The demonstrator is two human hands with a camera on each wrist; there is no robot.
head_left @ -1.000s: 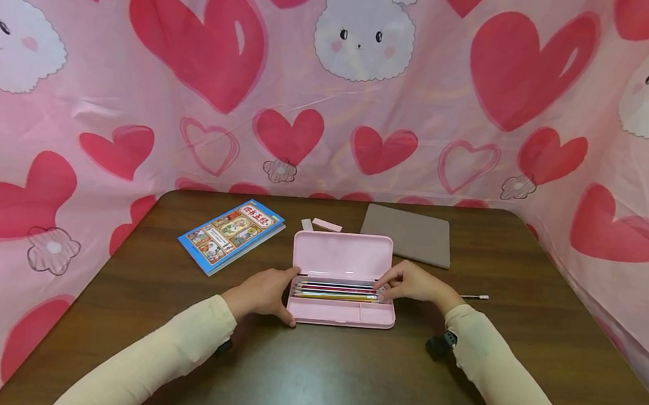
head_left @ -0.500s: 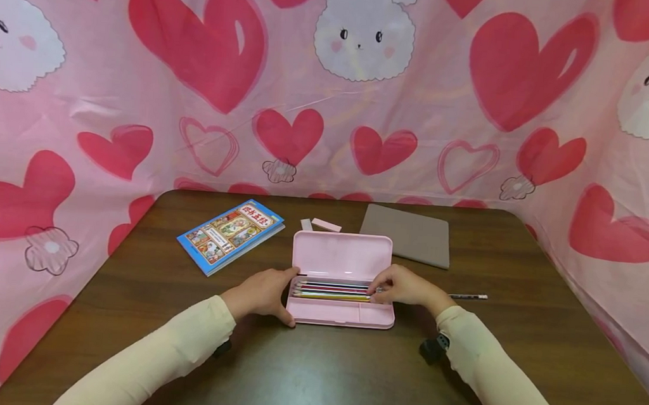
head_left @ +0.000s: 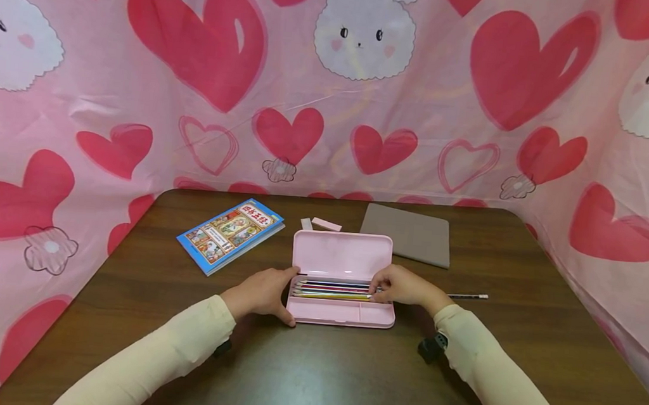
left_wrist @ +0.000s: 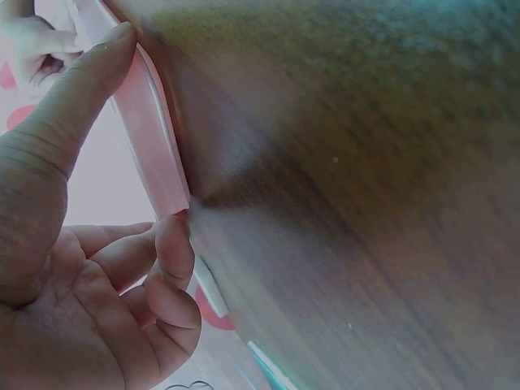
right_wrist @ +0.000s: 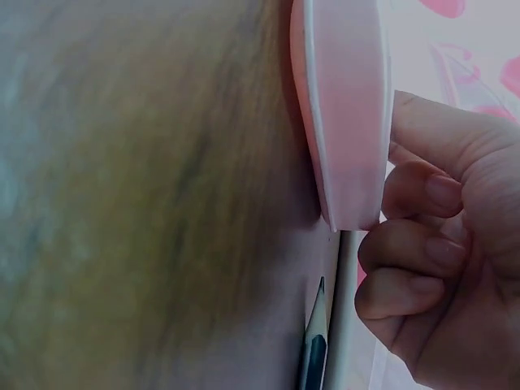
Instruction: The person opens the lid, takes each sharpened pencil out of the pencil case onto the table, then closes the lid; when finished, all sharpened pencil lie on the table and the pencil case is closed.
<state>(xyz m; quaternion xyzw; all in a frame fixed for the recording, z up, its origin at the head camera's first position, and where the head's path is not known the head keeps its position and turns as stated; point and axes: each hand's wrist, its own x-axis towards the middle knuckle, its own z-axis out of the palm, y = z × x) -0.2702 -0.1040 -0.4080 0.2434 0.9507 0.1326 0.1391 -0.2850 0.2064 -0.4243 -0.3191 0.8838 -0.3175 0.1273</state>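
Observation:
An open pink pencil case (head_left: pixel 324 312) stands mid-table, its lid (head_left: pixel 342 255) raised at the back. Several pencils (head_left: pixel 332 287) lie side by side in its rear compartment, tips to the left. My left hand (head_left: pixel 260 294) holds the case's left end, thumb at the front corner and fingers at the back. My right hand (head_left: pixel 406 286) reaches in at the right, thumb and forefinger pinching around the pencils' right ends; its other fingers are curled outside the case in the right wrist view. A dark pencil (right_wrist: pixel 315 353) lies on the table beyond that hand, partly hidden in the head view.
A blue illustrated book (head_left: pixel 233 236) lies at the back left. Behind the lid are a pink block (head_left: pixel 327 225) and a small whitish piece (head_left: pixel 307 224). A flat grey-brown notebook (head_left: pixel 414 232) lies at the back right. Printed cloth surrounds the table (head_left: pixel 311 373).
My right hand has moved slightly left along the pencils and closed its fingertips on their ends, uncovering more of the loose pencil. The left hand stays on the case.

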